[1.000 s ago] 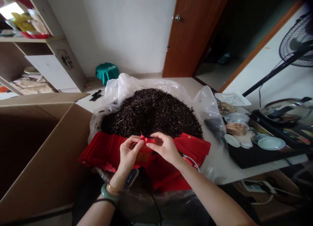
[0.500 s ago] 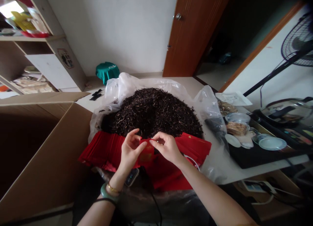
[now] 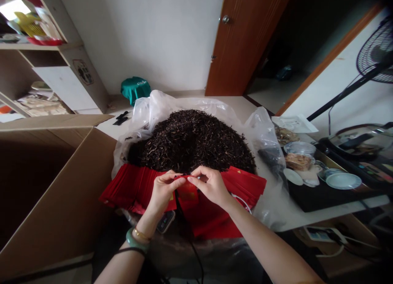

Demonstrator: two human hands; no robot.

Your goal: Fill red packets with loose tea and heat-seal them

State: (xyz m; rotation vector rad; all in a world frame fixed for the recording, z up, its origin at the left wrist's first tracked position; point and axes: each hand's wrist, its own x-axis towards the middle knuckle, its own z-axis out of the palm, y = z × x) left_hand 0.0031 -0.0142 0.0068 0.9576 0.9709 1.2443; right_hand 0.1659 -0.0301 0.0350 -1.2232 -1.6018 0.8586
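Between both hands hangs a small red packet [image 3: 188, 192], its top edge pinched by thumbs and fingers. My left hand [image 3: 163, 190] is closed on the left end of that edge, and my right hand [image 3: 210, 186] on the right end. Just beyond them rises a heap of dark, dry tea leaves [image 3: 196, 138] on a clear plastic sheet or bag [image 3: 260, 130]. A row of red packets [image 3: 132, 185] lies to the left of my left hand. More red packets [image 3: 242, 183] are spread under and beyond my right wrist.
A large open cardboard box [image 3: 67, 194] stands at the left. On the right are a jar [image 3: 297, 156], a pale dish [image 3: 343, 181] and a glass-lidded pan [image 3: 362, 138]. A small device with a display [image 3: 166, 222] sits below my left wrist, near a dark cable [image 3: 196, 257].
The packet's top was folded up between my fingers; now it hangs flat with its front showing. My left fingers lifted off, then closed on the edge again.
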